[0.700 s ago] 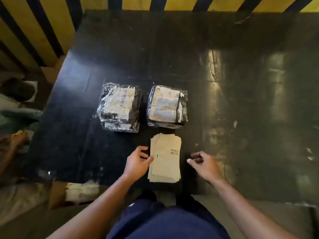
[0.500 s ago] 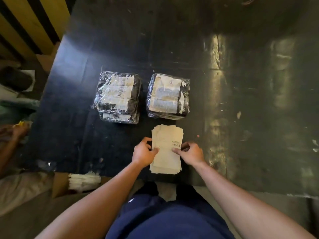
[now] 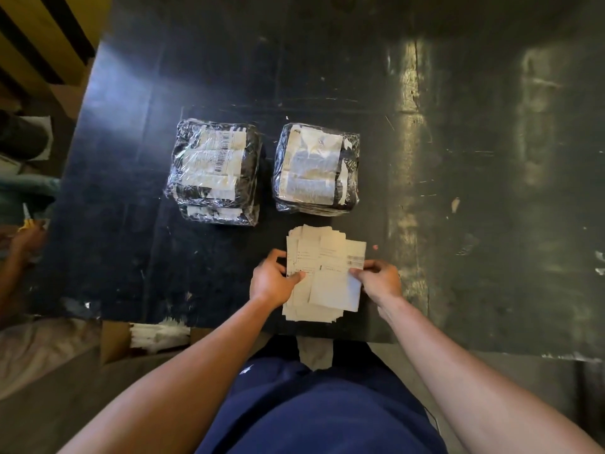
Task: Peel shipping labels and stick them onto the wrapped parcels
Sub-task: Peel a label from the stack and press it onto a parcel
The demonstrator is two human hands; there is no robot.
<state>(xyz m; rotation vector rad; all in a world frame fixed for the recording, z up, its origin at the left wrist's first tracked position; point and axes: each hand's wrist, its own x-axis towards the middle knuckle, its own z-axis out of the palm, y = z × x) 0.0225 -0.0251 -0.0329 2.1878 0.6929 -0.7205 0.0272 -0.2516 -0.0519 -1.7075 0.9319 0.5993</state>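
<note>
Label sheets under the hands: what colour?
Pale cream label sheets, dark barcode print on the top one; head view.

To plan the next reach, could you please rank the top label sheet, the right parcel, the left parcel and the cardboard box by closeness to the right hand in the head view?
1. Top label sheet: pinched by the right hand.
2. Right parcel: just beyond the label stack.
3. Left parcel: farther left.
4. Cardboard box: below the table's near-left edge.
</note>
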